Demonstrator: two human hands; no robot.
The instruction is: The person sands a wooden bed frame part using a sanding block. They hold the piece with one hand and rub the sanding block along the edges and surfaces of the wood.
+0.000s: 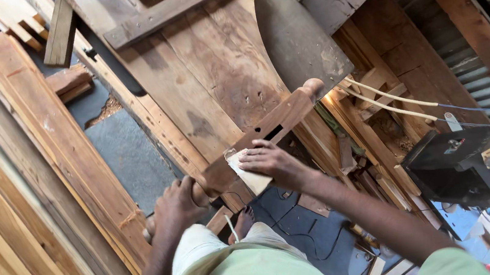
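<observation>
Both hands work a wooden leg angled up-right: left hand fist-wrapped, right hand pressing sandpaper flat-fingered.

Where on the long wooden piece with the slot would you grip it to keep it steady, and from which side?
Probably grip the wooden piece at its narrow rounded near end, where the left hand wraps it from the person's left. That end is slim enough for fingers to close around. The wider slotted part suits only flat pressing from above, as the right hand does with the sandpaper.
</observation>
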